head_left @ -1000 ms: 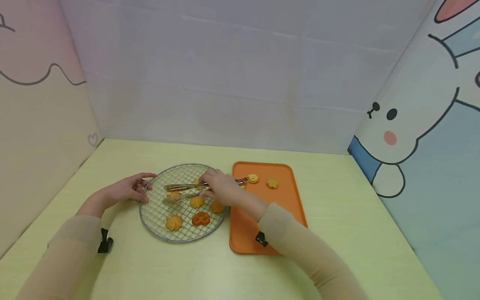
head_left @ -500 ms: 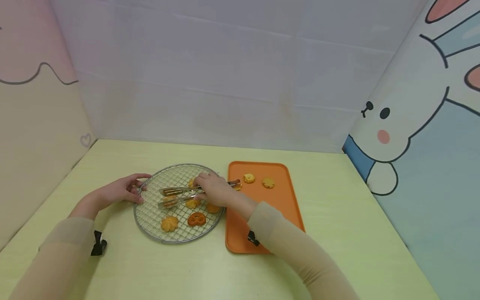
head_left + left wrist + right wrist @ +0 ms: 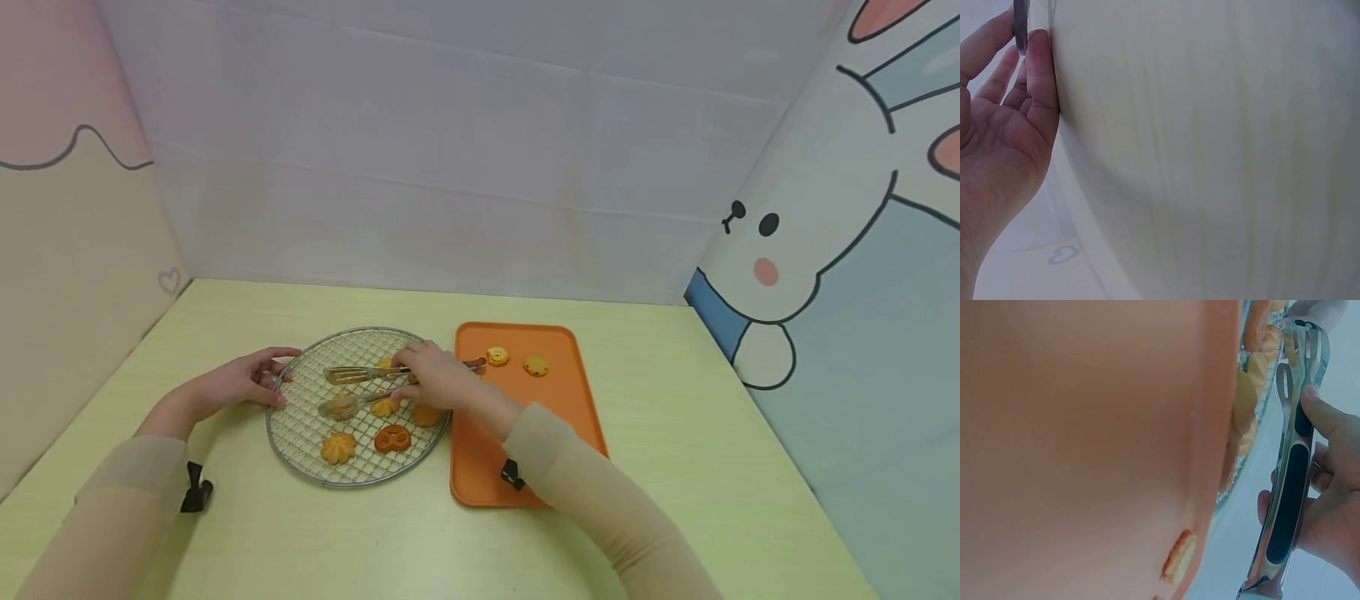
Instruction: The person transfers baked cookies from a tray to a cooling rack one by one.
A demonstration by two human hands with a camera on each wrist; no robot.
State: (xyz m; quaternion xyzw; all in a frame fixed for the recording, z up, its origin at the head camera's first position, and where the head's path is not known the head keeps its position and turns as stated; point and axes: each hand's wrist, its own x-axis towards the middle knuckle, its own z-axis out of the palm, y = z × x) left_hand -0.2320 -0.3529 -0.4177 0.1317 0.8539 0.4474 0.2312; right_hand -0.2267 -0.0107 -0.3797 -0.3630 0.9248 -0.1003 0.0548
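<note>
In the head view, my left hand (image 3: pixel 236 387) holds the left edge of a round wire rack (image 3: pixel 300 432); the left wrist view catches the rack's metal rim (image 3: pixel 1020 31) at the fingers. Metal tongs (image 3: pixel 354 376) with dark grips (image 3: pixel 1289 503) are in my right hand (image 3: pixel 438 379), over the rack. Their arms stand apart, the lower tip over a round cookie (image 3: pixel 342 407). Around it lie a flower-shaped cookie (image 3: pixel 339 448), a pretzel-shaped cookie (image 3: pixel 393 438) and several others, some partly hidden by the right hand.
Right of the rack lies an orange tray (image 3: pixel 480 475), partly under my right forearm. A ring-shaped cookie (image 3: pixel 497 357) and a round cookie (image 3: pixel 536 365) sit near its far end. The pale table (image 3: pixel 652 400) meets walls at the back and both sides.
The tongs' arms drew closer together half a second ago and now stand wider apart over the cookie. My left hand stays at the rack's edge. The head view has shifted slightly.
</note>
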